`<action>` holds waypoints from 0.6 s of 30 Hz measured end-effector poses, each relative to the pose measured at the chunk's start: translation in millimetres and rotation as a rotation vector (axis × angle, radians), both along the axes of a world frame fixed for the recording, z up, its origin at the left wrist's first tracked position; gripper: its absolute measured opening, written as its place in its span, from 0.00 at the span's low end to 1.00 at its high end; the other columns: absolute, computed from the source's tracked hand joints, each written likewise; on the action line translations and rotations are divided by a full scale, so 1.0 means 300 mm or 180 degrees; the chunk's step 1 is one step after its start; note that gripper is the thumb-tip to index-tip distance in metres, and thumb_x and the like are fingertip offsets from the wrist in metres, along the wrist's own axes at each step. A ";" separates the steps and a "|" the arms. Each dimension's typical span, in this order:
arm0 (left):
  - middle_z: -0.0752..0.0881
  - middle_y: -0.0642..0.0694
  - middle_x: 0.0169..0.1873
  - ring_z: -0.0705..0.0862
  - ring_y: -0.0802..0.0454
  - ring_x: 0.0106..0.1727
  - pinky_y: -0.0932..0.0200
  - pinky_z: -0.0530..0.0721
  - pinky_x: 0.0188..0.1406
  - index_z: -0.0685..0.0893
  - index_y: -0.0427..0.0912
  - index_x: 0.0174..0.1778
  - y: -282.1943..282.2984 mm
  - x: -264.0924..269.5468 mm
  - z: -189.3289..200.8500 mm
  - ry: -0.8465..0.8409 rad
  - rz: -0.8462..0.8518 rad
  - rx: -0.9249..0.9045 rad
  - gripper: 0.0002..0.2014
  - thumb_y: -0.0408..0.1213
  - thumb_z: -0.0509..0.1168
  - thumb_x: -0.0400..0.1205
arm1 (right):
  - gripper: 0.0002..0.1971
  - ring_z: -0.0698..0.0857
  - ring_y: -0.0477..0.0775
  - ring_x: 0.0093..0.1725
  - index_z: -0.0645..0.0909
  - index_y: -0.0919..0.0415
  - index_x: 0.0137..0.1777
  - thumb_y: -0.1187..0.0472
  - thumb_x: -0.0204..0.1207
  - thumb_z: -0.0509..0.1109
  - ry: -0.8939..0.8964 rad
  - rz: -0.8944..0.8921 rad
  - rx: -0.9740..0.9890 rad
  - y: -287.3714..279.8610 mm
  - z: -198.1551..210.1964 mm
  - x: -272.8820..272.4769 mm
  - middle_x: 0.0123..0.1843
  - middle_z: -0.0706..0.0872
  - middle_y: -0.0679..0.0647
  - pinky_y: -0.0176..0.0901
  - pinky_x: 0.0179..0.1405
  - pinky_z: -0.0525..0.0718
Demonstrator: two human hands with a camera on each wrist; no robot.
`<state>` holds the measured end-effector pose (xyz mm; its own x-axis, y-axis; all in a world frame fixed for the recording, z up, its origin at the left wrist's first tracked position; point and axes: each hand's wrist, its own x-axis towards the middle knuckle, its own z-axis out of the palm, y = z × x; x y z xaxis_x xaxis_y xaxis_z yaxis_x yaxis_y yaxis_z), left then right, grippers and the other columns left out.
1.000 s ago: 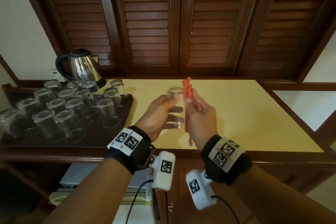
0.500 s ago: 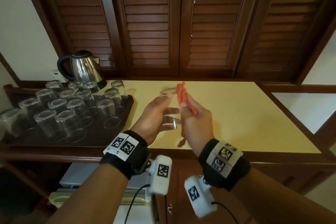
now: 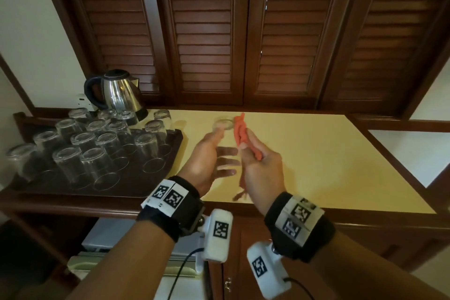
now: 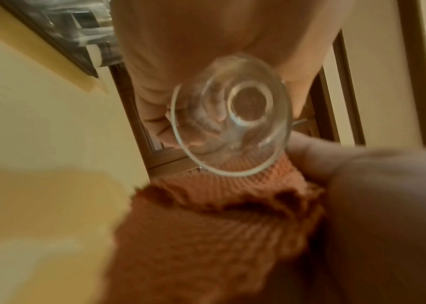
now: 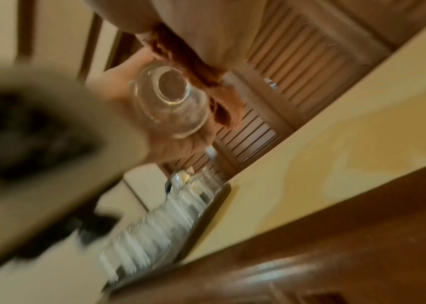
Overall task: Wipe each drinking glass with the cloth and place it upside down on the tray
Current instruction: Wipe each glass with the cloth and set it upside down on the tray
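Note:
My left hand (image 3: 214, 153) grips a clear drinking glass (image 3: 225, 139) above the yellow counter, thumb near the rim and fingers curled round its wall. The glass (image 4: 232, 123) shows from below in the left wrist view, and the glass (image 5: 170, 98) appears again in the right wrist view. My right hand (image 3: 258, 165) pinches an orange cloth (image 3: 243, 139) against the glass's right side; the cloth (image 4: 219, 226) hangs below the rim. A dark tray (image 3: 158, 185) at left holds several glasses (image 3: 97, 163) standing upside down.
A steel kettle (image 3: 119, 92) stands behind the tray. One more upturned glass (image 3: 163, 117) sits at the tray's far right corner. The yellow counter (image 3: 328, 165) stretches to the right, with brown louvred doors (image 3: 207, 31) behind it and a cabinet below the front edge.
Both hands have drifted slightly left with the glass and cloth. The grip on each is the same.

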<state>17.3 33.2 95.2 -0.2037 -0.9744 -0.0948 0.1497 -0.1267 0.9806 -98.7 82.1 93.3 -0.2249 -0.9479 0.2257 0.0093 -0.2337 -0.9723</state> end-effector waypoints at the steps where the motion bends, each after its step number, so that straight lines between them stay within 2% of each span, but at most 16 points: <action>1: 0.90 0.34 0.59 0.91 0.37 0.53 0.40 0.89 0.54 0.82 0.48 0.71 0.005 -0.003 -0.001 -0.0083 -0.0153 -0.0033 0.22 0.59 0.65 0.88 | 0.20 0.85 0.42 0.66 0.79 0.39 0.76 0.59 0.88 0.65 -0.0181 -0.0108 0.0016 -0.015 0.008 -0.017 0.67 0.86 0.38 0.46 0.72 0.81; 3: 0.89 0.38 0.55 0.89 0.43 0.47 0.47 0.86 0.47 0.84 0.48 0.69 0.006 -0.008 -0.003 -0.0166 -0.0022 -0.0193 0.25 0.59 0.74 0.82 | 0.19 0.87 0.43 0.63 0.80 0.44 0.77 0.60 0.89 0.64 -0.0305 -0.0141 0.0030 -0.021 0.023 -0.037 0.63 0.90 0.43 0.50 0.66 0.87; 4: 0.88 0.38 0.54 0.89 0.44 0.47 0.48 0.86 0.47 0.86 0.50 0.68 -0.003 -0.008 -0.001 -0.0140 0.0148 -0.0247 0.27 0.63 0.75 0.79 | 0.20 0.88 0.38 0.59 0.79 0.45 0.77 0.61 0.89 0.64 -0.0157 -0.0035 -0.0008 -0.008 0.024 -0.032 0.60 0.91 0.42 0.45 0.60 0.88; 6: 0.89 0.36 0.60 0.90 0.38 0.52 0.44 0.88 0.54 0.88 0.55 0.65 -0.006 -0.009 0.009 -0.0055 0.0215 -0.0126 0.24 0.68 0.67 0.82 | 0.21 0.84 0.22 0.52 0.77 0.48 0.79 0.63 0.88 0.65 0.0080 0.0142 -0.0022 0.018 0.010 -0.022 0.63 0.88 0.37 0.22 0.54 0.83; 7: 0.89 0.35 0.60 0.90 0.37 0.54 0.44 0.88 0.53 0.87 0.55 0.65 -0.002 -0.010 0.011 -0.0046 0.0068 -0.0032 0.22 0.66 0.63 0.86 | 0.21 0.82 0.18 0.51 0.77 0.48 0.79 0.62 0.88 0.65 0.0075 0.0106 -0.0030 0.010 0.006 -0.030 0.67 0.86 0.38 0.18 0.54 0.79; 8: 0.89 0.35 0.59 0.90 0.38 0.53 0.45 0.88 0.51 0.84 0.53 0.67 0.007 -0.016 0.013 -0.0100 -0.0135 0.0016 0.19 0.61 0.62 0.89 | 0.20 0.81 0.17 0.51 0.78 0.47 0.78 0.61 0.88 0.66 -0.0008 0.0003 -0.0042 -0.007 0.008 -0.047 0.69 0.86 0.39 0.20 0.57 0.79; 10: 0.89 0.36 0.57 0.90 0.41 0.50 0.48 0.88 0.48 0.82 0.48 0.70 0.015 -0.032 0.008 -0.0297 -0.0300 -0.0044 0.20 0.55 0.70 0.87 | 0.19 0.83 0.22 0.50 0.80 0.43 0.75 0.59 0.88 0.66 -0.0273 -0.0132 -0.0049 -0.034 0.029 -0.076 0.64 0.87 0.36 0.34 0.64 0.82; 11: 0.89 0.37 0.57 0.89 0.43 0.48 0.49 0.87 0.47 0.83 0.48 0.70 0.011 -0.037 0.006 -0.0300 -0.0160 -0.0122 0.24 0.57 0.74 0.83 | 0.18 0.83 0.26 0.48 0.80 0.40 0.75 0.58 0.88 0.65 -0.0231 -0.0090 -0.0068 -0.032 0.033 -0.072 0.61 0.88 0.36 0.35 0.60 0.84; 13: 0.88 0.35 0.61 0.87 0.41 0.50 0.46 0.85 0.47 0.88 0.52 0.66 -0.004 -0.039 0.010 -0.0197 0.0121 -0.0182 0.27 0.68 0.72 0.79 | 0.19 0.83 0.27 0.45 0.77 0.36 0.75 0.58 0.88 0.65 0.0134 0.0132 -0.0100 -0.001 0.017 -0.047 0.62 0.87 0.39 0.24 0.47 0.80; 14: 0.87 0.33 0.63 0.87 0.38 0.52 0.44 0.86 0.49 0.89 0.54 0.65 -0.004 -0.040 0.015 -0.0140 0.0140 -0.0110 0.27 0.70 0.68 0.81 | 0.20 0.83 0.25 0.49 0.77 0.40 0.76 0.60 0.88 0.65 0.0191 0.0156 -0.0098 0.011 0.005 -0.042 0.63 0.85 0.39 0.20 0.47 0.79; 15: 0.87 0.32 0.64 0.88 0.37 0.53 0.42 0.86 0.50 0.87 0.54 0.66 -0.002 -0.039 0.016 -0.0087 0.0048 -0.0003 0.25 0.68 0.65 0.85 | 0.20 0.83 0.23 0.55 0.77 0.44 0.77 0.62 0.88 0.65 0.0149 0.0084 -0.0075 0.007 -0.003 -0.047 0.64 0.84 0.38 0.19 0.51 0.79; 16: 0.87 0.32 0.63 0.89 0.37 0.52 0.42 0.87 0.51 0.85 0.52 0.68 0.009 -0.043 0.018 -0.0074 -0.0094 0.0071 0.22 0.62 0.64 0.87 | 0.20 0.84 0.27 0.60 0.79 0.46 0.77 0.62 0.88 0.65 0.0024 -0.0026 -0.0034 -0.004 0.000 -0.059 0.65 0.84 0.37 0.24 0.58 0.81; 17: 0.88 0.33 0.61 0.89 0.38 0.51 0.43 0.87 0.50 0.84 0.49 0.69 0.016 -0.051 0.014 -0.0136 -0.0219 0.0070 0.20 0.58 0.66 0.88 | 0.20 0.85 0.34 0.63 0.81 0.46 0.76 0.62 0.88 0.65 -0.0177 -0.0118 0.0017 -0.014 0.006 -0.070 0.66 0.86 0.39 0.34 0.64 0.83; 18: 0.89 0.35 0.58 0.89 0.41 0.49 0.45 0.87 0.49 0.84 0.47 0.69 0.019 -0.057 0.008 -0.0175 -0.0205 0.0019 0.20 0.56 0.68 0.88 | 0.19 0.88 0.42 0.62 0.82 0.45 0.75 0.62 0.88 0.65 -0.0288 -0.0170 0.0076 -0.020 0.008 -0.075 0.65 0.89 0.44 0.43 0.65 0.85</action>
<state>0.2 38.8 97.8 -0.2603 -0.9588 -0.1134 0.0869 -0.1403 0.9863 -121.2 76.2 95.7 -0.2936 -0.9389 0.1798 0.0854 -0.2131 -0.9733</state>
